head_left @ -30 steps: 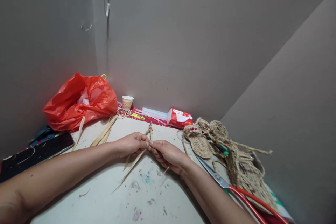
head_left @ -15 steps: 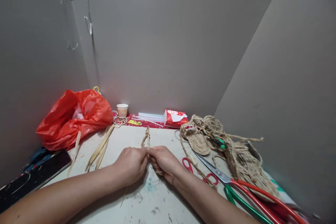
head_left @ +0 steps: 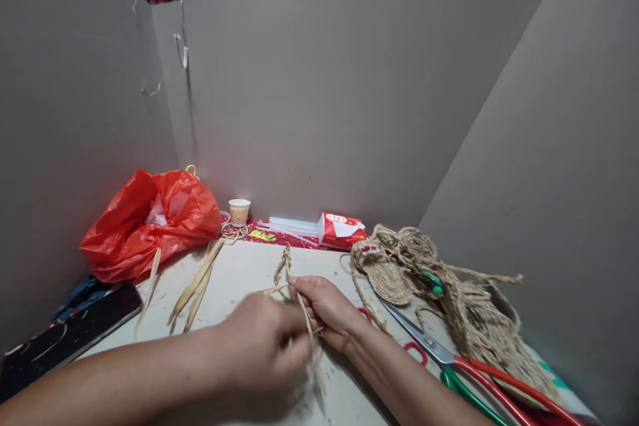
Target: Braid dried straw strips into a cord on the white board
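A short length of braided straw cord [head_left: 283, 266] stands up from the table and forms a narrow loop at its far end. My right hand [head_left: 327, 309] pinches its near end between thumb and fingers. From that pinch, pale straw strands [head_left: 304, 314] hang down toward me, and one short end sticks out leftward. Close by on the left, my left hand [head_left: 262, 343] is smeared by motion, fingers curled; whether a strand lies in it is unclear.
On the left lie a red plastic bag [head_left: 150, 226], dry straw leaves [head_left: 197, 286] and a black phone [head_left: 74, 339]. A paper cup [head_left: 239, 212] and tissue pack [head_left: 342, 231] stand at the back. Coiled rope [head_left: 392, 276] and large scissors [head_left: 429, 345] occupy the right.
My left hand has come away from the pinch point, moving down toward me. Loose strands now show below my right hand, which still holds the cord. The view has shifted slightly.
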{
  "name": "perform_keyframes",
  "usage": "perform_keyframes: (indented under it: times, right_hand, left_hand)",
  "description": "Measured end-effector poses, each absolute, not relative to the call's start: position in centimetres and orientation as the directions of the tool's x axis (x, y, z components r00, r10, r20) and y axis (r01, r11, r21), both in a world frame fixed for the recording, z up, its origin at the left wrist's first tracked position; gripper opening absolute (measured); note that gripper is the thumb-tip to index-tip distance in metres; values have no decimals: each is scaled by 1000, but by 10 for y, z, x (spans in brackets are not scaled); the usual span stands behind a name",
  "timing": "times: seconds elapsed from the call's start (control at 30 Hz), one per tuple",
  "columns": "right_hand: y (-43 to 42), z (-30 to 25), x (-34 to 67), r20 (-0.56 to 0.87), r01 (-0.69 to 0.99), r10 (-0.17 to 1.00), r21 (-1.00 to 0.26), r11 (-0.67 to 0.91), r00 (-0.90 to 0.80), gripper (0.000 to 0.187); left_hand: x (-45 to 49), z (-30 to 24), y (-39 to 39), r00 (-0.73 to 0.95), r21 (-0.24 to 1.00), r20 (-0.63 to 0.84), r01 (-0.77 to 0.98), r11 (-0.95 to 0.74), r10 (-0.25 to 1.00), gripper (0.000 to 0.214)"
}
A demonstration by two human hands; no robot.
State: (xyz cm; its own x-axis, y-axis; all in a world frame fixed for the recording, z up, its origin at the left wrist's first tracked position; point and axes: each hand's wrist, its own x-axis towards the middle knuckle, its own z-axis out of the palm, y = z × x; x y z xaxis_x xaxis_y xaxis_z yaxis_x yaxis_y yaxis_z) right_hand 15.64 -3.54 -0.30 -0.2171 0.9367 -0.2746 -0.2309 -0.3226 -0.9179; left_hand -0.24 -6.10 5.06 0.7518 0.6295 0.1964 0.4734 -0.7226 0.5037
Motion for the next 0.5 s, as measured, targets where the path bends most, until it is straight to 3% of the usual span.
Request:
perform_keyframes:
  times: [0.07, 0.1, 0.17, 0.27, 0.33, 0.5]
  right_hand:
    - [-34, -2, 160, -260, -218, 933, -924, -315, -248, 38]
    - [-34, -1, 160, -256, -204, 930, -927, -314, -265, 38]
    - [-34, -1, 161, -252, -163, 920, -937, -310, -300, 38]
    - [-36, -1, 161, -260, -74, 905, -951, -301, -336, 38]
    - [-37, -1, 163, -278, 1, 898, -955, -295, -342, 38]
    - [-36, -2, 170, -294, 241, 899, -945, -221, -325, 29]
  left_hand:
    - [-3, 49, -38, 492, 681, 369, 434, -590, 788, 21]
    - [-3, 45, -26, 403, 752, 376, 393, -529, 835, 17]
    - [-1, 34, -8, 428, 918, 142, 280, -280, 893, 17]
    - [4, 16, 2, 607, 969, -235, 208, 134, 759, 21]
    - [5, 8, 1, 638, 965, -260, 196, 173, 725, 19]
    - [1, 1, 6, 669, 971, -193, 236, 41, 718, 20]
